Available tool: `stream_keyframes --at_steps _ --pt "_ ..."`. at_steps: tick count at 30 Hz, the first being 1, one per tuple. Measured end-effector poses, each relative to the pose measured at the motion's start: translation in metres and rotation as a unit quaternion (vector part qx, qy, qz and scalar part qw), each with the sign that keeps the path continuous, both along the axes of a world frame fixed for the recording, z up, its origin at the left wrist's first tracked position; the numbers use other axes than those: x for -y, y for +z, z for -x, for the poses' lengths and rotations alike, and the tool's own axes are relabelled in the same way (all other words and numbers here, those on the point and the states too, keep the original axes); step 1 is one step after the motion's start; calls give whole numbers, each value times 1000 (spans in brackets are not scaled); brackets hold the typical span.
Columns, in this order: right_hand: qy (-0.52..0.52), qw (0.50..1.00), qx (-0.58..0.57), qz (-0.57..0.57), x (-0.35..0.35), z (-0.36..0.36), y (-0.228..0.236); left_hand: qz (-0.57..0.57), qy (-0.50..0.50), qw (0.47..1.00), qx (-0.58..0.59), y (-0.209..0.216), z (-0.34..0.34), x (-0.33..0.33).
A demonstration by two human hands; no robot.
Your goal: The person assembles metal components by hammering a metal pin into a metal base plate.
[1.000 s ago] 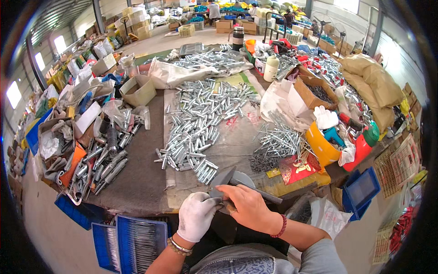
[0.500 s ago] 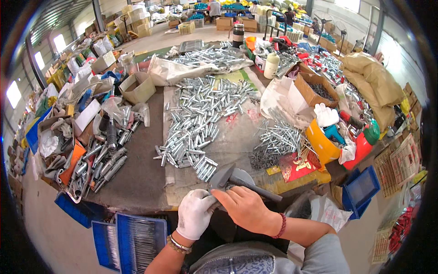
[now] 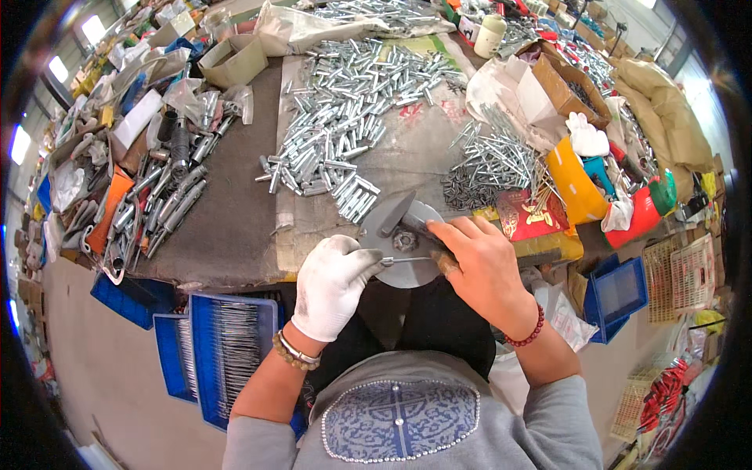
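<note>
Over the bench's near edge, my left hand (image 3: 333, 286), in a white glove, pinches a small metal sleeve (image 3: 386, 262) between thumb and fingers. From it a thin metal rod (image 3: 412, 259) runs across to the thumb of my bare right hand (image 3: 486, 270). The right fingers also close on the handle of a hammer, whose dark head (image 3: 397, 215) tilts up to the left. Under both hands is a round grey metal plate (image 3: 403, 276) with a raised knob (image 3: 405, 240) in its middle. Most of the hammer's handle is hidden by the right hand.
Loose metal sleeves (image 3: 337, 133) cover the bench's middle. Thin rods (image 3: 501, 157) and dark small parts (image 3: 466, 190) lie to the right, near a red packet (image 3: 529, 218) and yellow container (image 3: 576, 180). Tubes (image 3: 176, 204) are heaped left. Blue trays (image 3: 205, 352) stand below.
My view has tipped downward. My hands, close together before, have moved apart, and the sleeve and rod now show between them. The hammer stays in my right hand.
</note>
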State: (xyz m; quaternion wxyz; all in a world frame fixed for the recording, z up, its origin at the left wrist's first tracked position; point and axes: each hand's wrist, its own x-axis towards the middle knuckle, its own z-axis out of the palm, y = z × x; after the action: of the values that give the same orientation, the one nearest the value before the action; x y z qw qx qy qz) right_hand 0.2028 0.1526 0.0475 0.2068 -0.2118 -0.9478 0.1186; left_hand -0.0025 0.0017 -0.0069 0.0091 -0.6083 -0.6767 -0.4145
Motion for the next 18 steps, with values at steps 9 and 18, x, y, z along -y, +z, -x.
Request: stream_keyframes --at_steps 9,18 --pt "-67 995 -23 75 -6 -11 -8 13 1 1000 -3 3 -2 2" --pt "-1 993 -58 107 8 -30 10 39 18 999 -5 9 -5 -3"
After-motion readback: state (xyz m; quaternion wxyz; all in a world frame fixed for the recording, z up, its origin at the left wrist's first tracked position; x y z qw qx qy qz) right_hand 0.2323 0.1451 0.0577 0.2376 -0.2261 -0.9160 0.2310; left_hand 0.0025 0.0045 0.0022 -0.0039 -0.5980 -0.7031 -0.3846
